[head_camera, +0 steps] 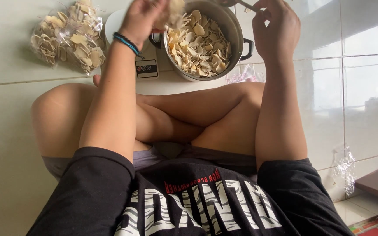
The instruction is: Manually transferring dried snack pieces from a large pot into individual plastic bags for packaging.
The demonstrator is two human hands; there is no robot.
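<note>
**Bagging pale chips from the pot**

Scanning from the left, I see filled clear bags of chips lying on the tiled floor. Just right of them sits a small white kitchen scale, partly under my left arm. My left hand, wearing a dark wristband, is closed around a clump of chips at the pot's near rim. The steel pot holds a deep heap of thin, pale crackers. These look light, stiff and brittle, so I judge a loose cupped scoop safer than a squeeze. My right hand pinches a thin strip above the pot's right handle; what it is, I cannot tell. Empty plastic wrappers lie behind my knee.
</note>
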